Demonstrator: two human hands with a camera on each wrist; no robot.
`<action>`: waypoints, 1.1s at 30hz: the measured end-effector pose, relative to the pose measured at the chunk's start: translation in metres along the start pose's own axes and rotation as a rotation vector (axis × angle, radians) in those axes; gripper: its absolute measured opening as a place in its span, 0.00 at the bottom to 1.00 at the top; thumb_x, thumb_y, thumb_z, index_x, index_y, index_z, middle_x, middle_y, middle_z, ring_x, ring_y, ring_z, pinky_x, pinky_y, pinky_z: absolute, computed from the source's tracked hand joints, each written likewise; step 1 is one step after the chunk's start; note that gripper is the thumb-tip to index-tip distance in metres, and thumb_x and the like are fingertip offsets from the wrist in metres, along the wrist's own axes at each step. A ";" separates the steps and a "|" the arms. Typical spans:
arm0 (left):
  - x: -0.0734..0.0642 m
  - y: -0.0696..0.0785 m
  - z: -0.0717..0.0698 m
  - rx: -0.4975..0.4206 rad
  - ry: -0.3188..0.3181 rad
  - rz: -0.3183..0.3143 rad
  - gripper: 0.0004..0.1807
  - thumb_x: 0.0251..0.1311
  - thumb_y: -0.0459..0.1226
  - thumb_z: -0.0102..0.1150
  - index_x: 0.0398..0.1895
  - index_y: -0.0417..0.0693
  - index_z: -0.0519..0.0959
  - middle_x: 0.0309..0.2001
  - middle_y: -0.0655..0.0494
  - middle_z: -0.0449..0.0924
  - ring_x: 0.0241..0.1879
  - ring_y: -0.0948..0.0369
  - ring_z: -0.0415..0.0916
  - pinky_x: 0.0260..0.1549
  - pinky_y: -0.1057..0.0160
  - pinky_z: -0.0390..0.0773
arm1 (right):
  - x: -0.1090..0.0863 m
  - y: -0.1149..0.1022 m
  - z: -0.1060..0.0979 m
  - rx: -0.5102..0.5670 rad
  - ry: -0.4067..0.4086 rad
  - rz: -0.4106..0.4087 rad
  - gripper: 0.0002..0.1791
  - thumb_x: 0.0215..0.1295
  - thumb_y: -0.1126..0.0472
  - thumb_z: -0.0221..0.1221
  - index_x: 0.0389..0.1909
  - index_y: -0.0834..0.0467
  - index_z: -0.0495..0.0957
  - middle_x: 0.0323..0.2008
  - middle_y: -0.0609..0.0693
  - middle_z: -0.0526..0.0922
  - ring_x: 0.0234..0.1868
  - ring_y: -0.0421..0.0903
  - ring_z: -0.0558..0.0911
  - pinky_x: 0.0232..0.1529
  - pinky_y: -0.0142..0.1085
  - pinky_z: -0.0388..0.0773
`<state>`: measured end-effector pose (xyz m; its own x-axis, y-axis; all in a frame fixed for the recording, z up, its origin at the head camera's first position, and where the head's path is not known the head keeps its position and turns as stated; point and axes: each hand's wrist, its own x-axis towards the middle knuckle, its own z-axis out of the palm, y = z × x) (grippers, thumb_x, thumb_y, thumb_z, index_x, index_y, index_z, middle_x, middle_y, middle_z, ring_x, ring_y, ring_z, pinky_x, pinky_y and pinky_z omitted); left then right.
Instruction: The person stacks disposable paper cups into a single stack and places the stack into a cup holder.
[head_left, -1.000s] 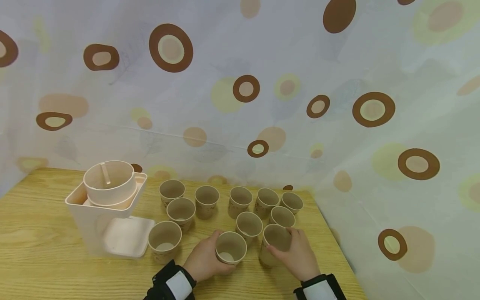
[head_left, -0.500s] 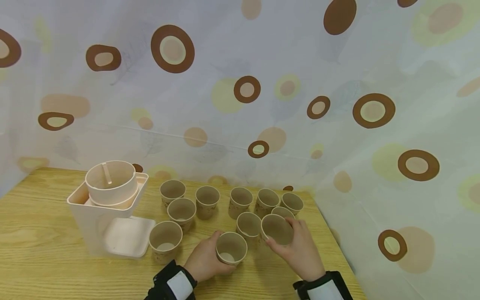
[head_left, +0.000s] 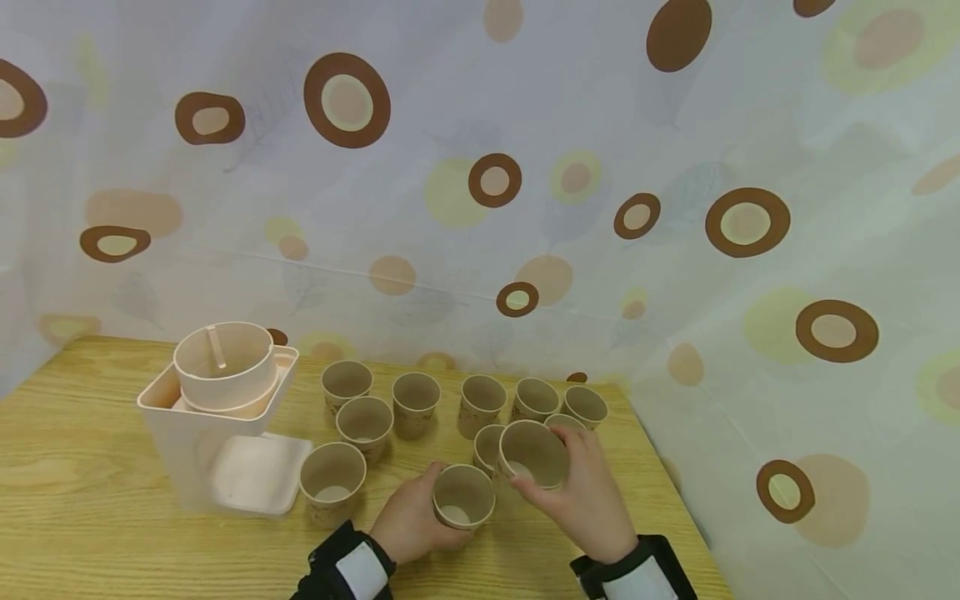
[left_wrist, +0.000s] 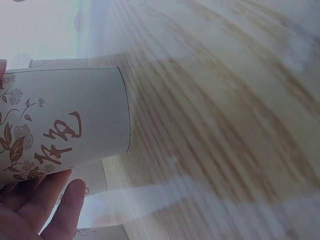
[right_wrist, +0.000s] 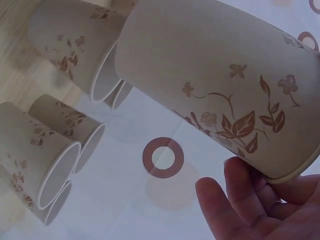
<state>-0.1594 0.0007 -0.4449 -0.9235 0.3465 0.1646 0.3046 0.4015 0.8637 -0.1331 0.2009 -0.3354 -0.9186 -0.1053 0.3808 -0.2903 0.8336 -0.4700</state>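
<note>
My left hand (head_left: 414, 518) grips a paper cup (head_left: 464, 497) from its left side, near the front of the table. In the left wrist view this cup (left_wrist: 65, 120) shows brown flowers and writing, its base right at the wood. My right hand (head_left: 592, 498) holds a second paper cup (head_left: 534, 454) by its upper part, raised and slightly tilted. The right wrist view has this cup (right_wrist: 220, 90) with brown leaf prints, above and apart from the cups behind. It partly covers a standing cup (head_left: 487, 446) in the head view.
Several more paper cups (head_left: 416, 400) stand mouth up in loose groups behind both hands. At left, a white plastic pitcher-like container (head_left: 187, 450) holds a round cup-shaped part (head_left: 225, 371), with a white square tray (head_left: 258, 473) beside it. A patterned sheet (head_left: 480, 233) hangs behind the wooden table (head_left: 90, 467).
My right hand has lifted its cup off the table and carried it leftward, toward the left hand's cup. The left hand and its cup have stayed in place.
</note>
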 end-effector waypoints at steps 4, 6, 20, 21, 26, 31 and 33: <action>0.000 -0.002 0.001 0.008 0.007 0.008 0.37 0.34 0.42 0.77 0.50 0.41 0.70 0.43 0.49 0.81 0.40 0.54 0.79 0.37 0.62 0.76 | 0.002 -0.007 0.003 0.007 -0.011 -0.026 0.37 0.44 0.49 0.71 0.52 0.66 0.71 0.48 0.59 0.74 0.48 0.53 0.75 0.48 0.47 0.75; 0.001 -0.003 0.001 0.010 0.010 0.011 0.37 0.34 0.42 0.77 0.50 0.41 0.70 0.43 0.49 0.81 0.40 0.55 0.79 0.37 0.62 0.76 | 0.003 -0.010 0.005 0.018 -0.025 -0.028 0.38 0.43 0.48 0.71 0.52 0.66 0.71 0.48 0.59 0.74 0.48 0.53 0.76 0.48 0.47 0.75; 0.001 -0.002 0.002 0.010 0.001 0.022 0.38 0.35 0.41 0.76 0.52 0.40 0.70 0.44 0.46 0.80 0.40 0.53 0.79 0.37 0.62 0.77 | 0.007 -0.019 0.018 0.024 -0.079 -0.020 0.39 0.42 0.47 0.71 0.52 0.66 0.72 0.41 0.55 0.74 0.40 0.49 0.76 0.41 0.41 0.76; 0.001 -0.002 0.002 0.012 0.001 0.021 0.38 0.35 0.41 0.76 0.52 0.40 0.69 0.44 0.46 0.80 0.40 0.53 0.79 0.36 0.62 0.77 | 0.007 -0.020 0.019 0.021 -0.078 -0.024 0.39 0.42 0.47 0.71 0.52 0.66 0.72 0.41 0.55 0.74 0.40 0.49 0.77 0.41 0.41 0.76; 0.000 -0.002 0.001 0.023 0.008 0.018 0.37 0.35 0.41 0.76 0.52 0.41 0.70 0.43 0.48 0.80 0.40 0.54 0.79 0.36 0.62 0.77 | 0.008 -0.022 0.022 0.013 -0.071 -0.048 0.39 0.41 0.48 0.72 0.52 0.66 0.72 0.42 0.55 0.75 0.40 0.49 0.77 0.41 0.41 0.77; 0.000 -0.003 0.001 0.032 0.012 0.015 0.37 0.35 0.42 0.76 0.52 0.41 0.70 0.44 0.49 0.80 0.40 0.55 0.79 0.36 0.62 0.77 | 0.008 -0.025 0.024 0.019 -0.089 -0.058 0.39 0.42 0.46 0.71 0.52 0.65 0.72 0.44 0.55 0.75 0.42 0.48 0.78 0.42 0.41 0.77; 0.000 -0.003 0.001 0.036 0.014 0.014 0.38 0.35 0.42 0.76 0.52 0.41 0.70 0.44 0.48 0.80 0.40 0.54 0.79 0.36 0.62 0.77 | 0.008 -0.026 0.025 0.021 -0.094 -0.067 0.39 0.42 0.46 0.72 0.51 0.65 0.72 0.44 0.54 0.75 0.42 0.48 0.77 0.42 0.41 0.77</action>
<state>-0.1601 0.0005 -0.4479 -0.9222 0.3404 0.1836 0.3257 0.4274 0.8434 -0.1399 0.1649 -0.3405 -0.9178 -0.2114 0.3362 -0.3565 0.8115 -0.4630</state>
